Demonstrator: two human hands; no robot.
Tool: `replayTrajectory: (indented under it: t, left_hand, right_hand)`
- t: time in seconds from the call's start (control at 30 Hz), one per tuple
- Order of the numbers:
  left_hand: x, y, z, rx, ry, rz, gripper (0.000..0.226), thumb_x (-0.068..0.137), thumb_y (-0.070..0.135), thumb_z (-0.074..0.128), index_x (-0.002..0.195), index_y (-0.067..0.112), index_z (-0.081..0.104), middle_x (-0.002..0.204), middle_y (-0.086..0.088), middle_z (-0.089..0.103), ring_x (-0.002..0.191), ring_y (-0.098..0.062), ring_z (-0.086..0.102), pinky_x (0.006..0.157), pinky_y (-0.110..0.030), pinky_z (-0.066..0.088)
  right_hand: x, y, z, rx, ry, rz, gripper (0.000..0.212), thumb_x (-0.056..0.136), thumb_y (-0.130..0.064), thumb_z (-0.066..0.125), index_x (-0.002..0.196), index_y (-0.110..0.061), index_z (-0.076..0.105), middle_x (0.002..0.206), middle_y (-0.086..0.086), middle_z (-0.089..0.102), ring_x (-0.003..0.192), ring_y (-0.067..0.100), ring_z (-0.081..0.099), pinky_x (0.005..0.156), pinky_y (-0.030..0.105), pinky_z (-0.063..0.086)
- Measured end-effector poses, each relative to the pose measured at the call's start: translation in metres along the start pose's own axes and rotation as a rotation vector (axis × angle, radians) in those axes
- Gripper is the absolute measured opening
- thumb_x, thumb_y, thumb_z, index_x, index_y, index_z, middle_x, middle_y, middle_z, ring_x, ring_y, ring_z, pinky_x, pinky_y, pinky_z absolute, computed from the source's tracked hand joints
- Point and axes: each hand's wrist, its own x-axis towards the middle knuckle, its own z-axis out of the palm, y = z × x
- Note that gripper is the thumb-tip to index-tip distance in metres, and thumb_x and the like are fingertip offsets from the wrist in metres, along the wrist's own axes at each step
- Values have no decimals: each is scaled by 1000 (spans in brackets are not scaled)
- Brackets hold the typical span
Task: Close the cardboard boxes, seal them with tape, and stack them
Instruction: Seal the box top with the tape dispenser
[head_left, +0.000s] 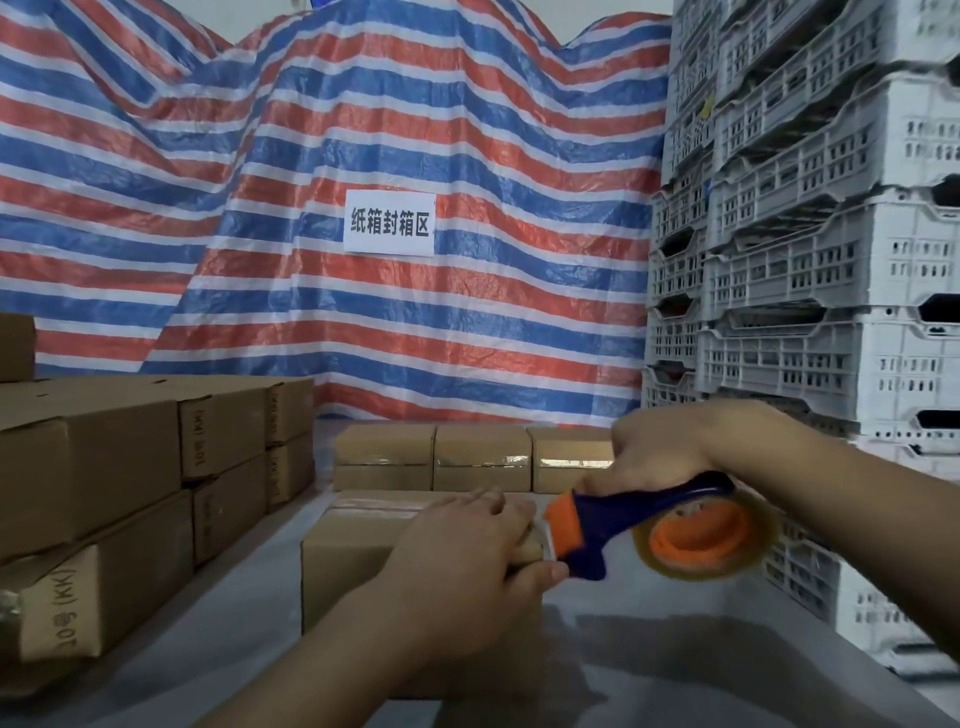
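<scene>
A closed brown cardboard box (358, 540) sits on the pale grey table surface (675, 670), near the middle of the scene. The left hand (467, 566) lies on the box's near right corner, fingers laid flat along the top and the thumb hooked down over the right end, gripping it. Touching that same corner is the orange-tipped front of a dark blue handheld tape dispenser (649, 525), which carries a roll of clear tape on an orange hub (706, 535). The right hand (660, 452) is wrapped round the dispenser's handle from above, fingers curled tight.

Just beyond the box, a row of three taped brown cardboard boxes (483, 457) stands side by side. To the left rises a stack of larger brown cartons with printed sides (130, 467). On the right stands a tall pile of white perforated plastic crates (810, 234). Far behind hangs a red, white and blue striped tarpaulin (363, 114) bearing a white paper sign with black characters (389, 223).
</scene>
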Motion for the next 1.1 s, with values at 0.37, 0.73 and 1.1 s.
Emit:
replayTrajectory:
  t: [0.37, 0.73, 1.1]
  left_hand:
    - [0, -1, 1, 22, 18, 7, 63, 95, 67, 33, 148, 34, 33, 153, 7, 39, 135, -12, 40, 109, -30, 29]
    - [-1, -2, 5, 41, 44, 3, 64, 94, 69, 30, 148, 35, 33, 151, 5, 43, 133, -13, 43, 109, -32, 32]
    - [1, 0, 5, 76, 45, 4, 62, 95, 67, 32, 146, 32, 37, 149, 3, 44, 133, -16, 43, 110, -35, 34]
  right_hand:
    - [-19, 35, 91, -235, 374, 244, 62, 91, -77, 28, 67, -24, 49, 65, -10, 49, 55, 6, 43, 52, 27, 36]
    - [-37, 31, 142, -68, 423, 456, 65, 88, -80, 31, 66, -23, 53, 64, -10, 54, 53, 5, 49, 42, 25, 32]
    - [-43, -30, 55, 852, 533, 157, 92, 78, -89, 16, 141, -29, 47, 142, -5, 53, 125, 15, 51, 101, 37, 39]
